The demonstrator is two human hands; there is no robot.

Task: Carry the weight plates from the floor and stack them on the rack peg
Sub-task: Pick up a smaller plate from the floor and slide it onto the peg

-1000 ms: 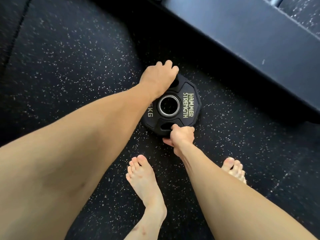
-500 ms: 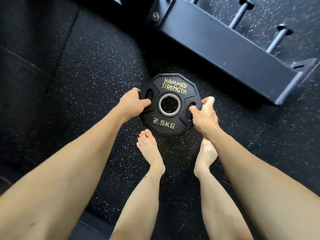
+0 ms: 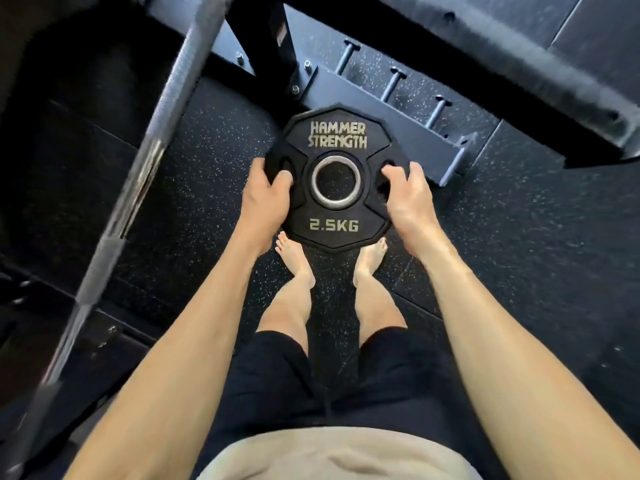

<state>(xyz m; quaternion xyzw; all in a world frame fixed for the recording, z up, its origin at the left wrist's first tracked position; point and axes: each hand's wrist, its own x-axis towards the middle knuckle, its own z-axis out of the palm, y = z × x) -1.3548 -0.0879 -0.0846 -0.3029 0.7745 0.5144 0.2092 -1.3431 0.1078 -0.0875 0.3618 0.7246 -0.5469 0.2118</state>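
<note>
Gripping the 2.5 kg weight plate by its side slots, the left hand and right hand hold it above the rubber floor, near the rack pegs.

Gym — barbell, rubber flooring

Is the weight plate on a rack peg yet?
No, both the left hand and right hand hold the weight plate above the feet, short of the pegs.
</note>
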